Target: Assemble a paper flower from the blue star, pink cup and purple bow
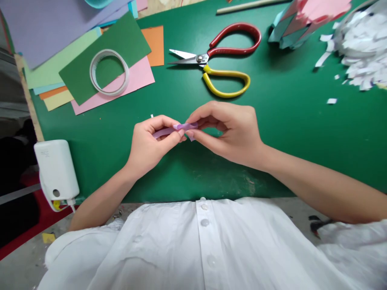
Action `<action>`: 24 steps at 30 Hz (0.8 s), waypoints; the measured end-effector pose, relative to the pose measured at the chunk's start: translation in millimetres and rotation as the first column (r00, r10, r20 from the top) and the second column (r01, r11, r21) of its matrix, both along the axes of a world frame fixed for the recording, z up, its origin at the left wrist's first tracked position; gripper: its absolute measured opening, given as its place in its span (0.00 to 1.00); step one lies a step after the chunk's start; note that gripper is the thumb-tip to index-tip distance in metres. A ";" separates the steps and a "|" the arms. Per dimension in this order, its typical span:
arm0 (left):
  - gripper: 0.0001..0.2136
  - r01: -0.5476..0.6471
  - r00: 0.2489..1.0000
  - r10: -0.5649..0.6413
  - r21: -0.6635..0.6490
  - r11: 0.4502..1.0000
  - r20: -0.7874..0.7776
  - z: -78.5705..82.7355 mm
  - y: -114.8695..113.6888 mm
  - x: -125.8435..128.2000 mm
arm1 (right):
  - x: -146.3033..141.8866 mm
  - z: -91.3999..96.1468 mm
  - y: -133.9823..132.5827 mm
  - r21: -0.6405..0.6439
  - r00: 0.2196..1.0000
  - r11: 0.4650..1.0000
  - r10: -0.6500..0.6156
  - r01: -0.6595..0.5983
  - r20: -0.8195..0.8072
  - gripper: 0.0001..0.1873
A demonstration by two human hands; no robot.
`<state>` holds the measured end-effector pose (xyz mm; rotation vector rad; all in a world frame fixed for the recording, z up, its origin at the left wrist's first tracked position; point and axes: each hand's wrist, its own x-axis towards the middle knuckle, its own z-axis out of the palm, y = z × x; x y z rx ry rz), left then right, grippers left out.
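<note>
Head view: a thin lilac paper strip point(187, 126), pinched between closed fingers of left hand point(150, 141) and right hand point(231, 131), could be torn if tugged unevenly.

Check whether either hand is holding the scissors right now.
No, the scissors lie on the green table beyond both hands, while the left hand and right hand pinch a purple paper strip between them.

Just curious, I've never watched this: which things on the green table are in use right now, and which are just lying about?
In use: purple paper strip, pinched between the left hand and the right hand.

Lying about: red-and-yellow scissors, tape roll, coloured paper sheets, white paper shreds, white plastic device at the table edge.
</note>
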<state>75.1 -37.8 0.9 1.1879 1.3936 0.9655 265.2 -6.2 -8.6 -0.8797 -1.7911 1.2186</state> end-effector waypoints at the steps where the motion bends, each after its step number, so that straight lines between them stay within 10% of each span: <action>1: 0.04 -0.010 1.000 0.010 0.008 1.000 -0.003 -0.8 -0.3 -0.4 | 0.0 -0.4 -0.1 -0.005 1.000 1.000 -0.009 0.009 -0.001 0.06; 24: 0.04 0.038 0.992 -0.023 0.120 0.992 -0.124 2.1 1.0 2.0 | -1.1 -0.5 -1.5 0.109 1.000 0.994 0.002 -0.005 0.030 0.07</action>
